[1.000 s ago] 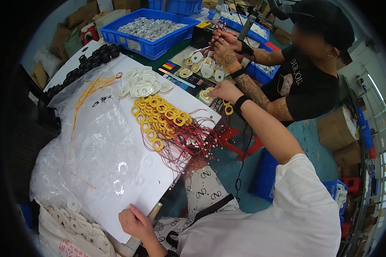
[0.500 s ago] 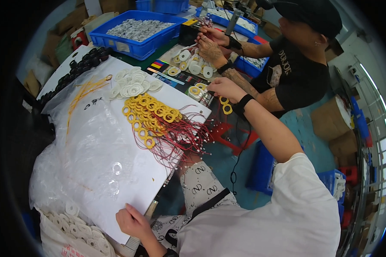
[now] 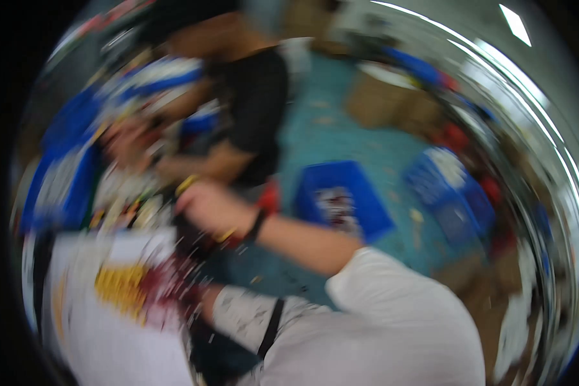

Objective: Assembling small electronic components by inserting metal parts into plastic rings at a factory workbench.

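Observation:
Motion smears the whole view. My right hand (image 3: 213, 209) is closed just beyond the corner of the white work surface (image 3: 135, 360), with a yellow ring (image 3: 186, 184) at its fingertips. Another bit of yellow shows under the palm. On the surface lies a pile of yellow rings (image 3: 121, 287), and its dark red wires (image 3: 167, 283) with small white ends spill over the right edge. My left hand is out of sight.
Across from me a person in a black shirt (image 3: 254, 96) works with both hands at a cluttered bench. Blue bins (image 3: 58, 183) stand at the far left. A blue crate (image 3: 367, 199) sits on the green floor, another (image 3: 447, 193) farther right, and cardboard boxes (image 3: 386, 103) behind.
The view has swung to the right, so the surface and the person now appear farther left. My left hand has left the picture. My right hand still has the yellow rings.

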### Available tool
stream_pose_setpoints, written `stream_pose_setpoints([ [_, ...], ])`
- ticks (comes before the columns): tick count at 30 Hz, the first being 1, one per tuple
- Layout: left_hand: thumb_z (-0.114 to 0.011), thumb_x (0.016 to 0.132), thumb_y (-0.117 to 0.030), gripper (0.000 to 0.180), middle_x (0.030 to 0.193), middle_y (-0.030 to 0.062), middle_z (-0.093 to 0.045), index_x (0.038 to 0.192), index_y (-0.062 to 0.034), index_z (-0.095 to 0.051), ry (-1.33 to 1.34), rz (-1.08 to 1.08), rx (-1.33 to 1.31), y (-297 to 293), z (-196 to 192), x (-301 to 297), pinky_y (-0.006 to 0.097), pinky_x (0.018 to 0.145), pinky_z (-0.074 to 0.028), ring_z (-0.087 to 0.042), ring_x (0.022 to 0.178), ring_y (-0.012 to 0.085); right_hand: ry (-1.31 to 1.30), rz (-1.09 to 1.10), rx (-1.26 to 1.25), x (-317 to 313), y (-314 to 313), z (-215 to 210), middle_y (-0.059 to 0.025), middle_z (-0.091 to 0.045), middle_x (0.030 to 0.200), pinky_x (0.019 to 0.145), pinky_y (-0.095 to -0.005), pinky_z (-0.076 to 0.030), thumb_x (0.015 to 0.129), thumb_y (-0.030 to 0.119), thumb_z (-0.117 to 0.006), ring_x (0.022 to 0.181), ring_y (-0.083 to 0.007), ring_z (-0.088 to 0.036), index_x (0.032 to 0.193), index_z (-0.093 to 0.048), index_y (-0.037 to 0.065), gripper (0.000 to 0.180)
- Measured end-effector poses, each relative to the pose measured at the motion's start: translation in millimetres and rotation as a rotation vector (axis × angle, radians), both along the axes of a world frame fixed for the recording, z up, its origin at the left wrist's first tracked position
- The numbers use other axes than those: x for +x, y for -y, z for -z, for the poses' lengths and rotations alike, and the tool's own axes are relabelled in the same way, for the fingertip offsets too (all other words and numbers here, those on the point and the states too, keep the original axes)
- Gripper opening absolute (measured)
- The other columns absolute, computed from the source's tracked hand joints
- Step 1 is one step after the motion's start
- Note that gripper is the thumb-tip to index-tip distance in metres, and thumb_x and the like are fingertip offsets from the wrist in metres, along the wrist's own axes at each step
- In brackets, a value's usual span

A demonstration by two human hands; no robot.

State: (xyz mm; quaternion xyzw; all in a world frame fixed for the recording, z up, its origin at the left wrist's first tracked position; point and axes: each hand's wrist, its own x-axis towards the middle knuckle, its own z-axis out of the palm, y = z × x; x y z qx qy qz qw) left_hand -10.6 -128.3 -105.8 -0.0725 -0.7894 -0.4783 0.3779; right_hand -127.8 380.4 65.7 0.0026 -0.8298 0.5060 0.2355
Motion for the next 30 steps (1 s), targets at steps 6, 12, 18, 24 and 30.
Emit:
stream_pose_setpoints([
  [6,-0.049,0.11,-0.037,0.045,0.069,0.0046,-0.042,0.08,-0.0037,-0.048,0.095,0.564,0.164,-144.4,-117.8,-0.4,0.033,0.061,-0.036,-0.039,0.062,0.0175,-0.339,-0.093,0.039,106.6,70.7,38.1,-0.0144,-0.071,0.074,0.06,-0.0435,-0.051,0.075,0.005,-0.061,0.069,-0.0311,-0.067,0.077,-0.074,0.005,0.013],
  [12,-0.053,0.109,-0.03,0.031,0.084,0.006,-0.057,0.108,0.0004,-0.061,0.437,1.138,0.073,-180.1,-153.3,36.0,0.032,0.074,-0.044,-0.05,0.075,0.0163,-0.086,-0.551,0.182,190.5,122.5,49.0,-0.012,-0.071,0.083,0.073,-0.0431,-0.053,0.086,0.006,-0.058,0.079,-0.0296,-0.067,0.081,-0.074,0.007,0.017],
  [18,-0.055,0.108,-0.02,0.027,0.101,0.013,-0.066,0.116,0.0015,-0.069,0.558,0.906,0.091,-167.5,-130.7,29.9,0.03,0.075,-0.049,-0.059,0.082,0.0183,-0.116,-0.856,0.124,155.9,162.0,63.5,-0.0102,-0.069,0.083,0.071,-0.037,-0.05,0.093,0.009,-0.063,0.076,-0.0211,-0.062,0.089,-0.073,0.006,0.011],
  [24,-0.063,0.098,-0.001,0.008,0.105,0.0054,-0.064,0.106,-0.0004,-0.064,0.644,0.719,0.23,-112.0,-109.1,36.3,0.027,0.079,-0.051,-0.06,0.09,0.0133,0.086,-0.916,-0.031,158.4,171.5,41.5,-0.0154,-0.067,0.108,0.083,-0.0412,-0.054,0.089,-0.003,-0.064,0.101,-0.0344,-0.067,0.104,-0.068,0.004,0.017],
  [30,-0.064,0.097,0.0,0.004,0.093,0.0046,-0.062,0.1,0.0015,-0.061,0.566,0.375,0.406,-72.0,-121.7,78.3,0.025,0.071,-0.049,-0.061,0.08,0.0108,0.414,-1.088,-0.759,154.4,236.4,59.8,-0.0123,-0.071,0.114,0.079,-0.0288,-0.057,0.102,-0.003,-0.055,0.097,-0.0177,-0.074,0.132,-0.045,0.003,0.032],
])
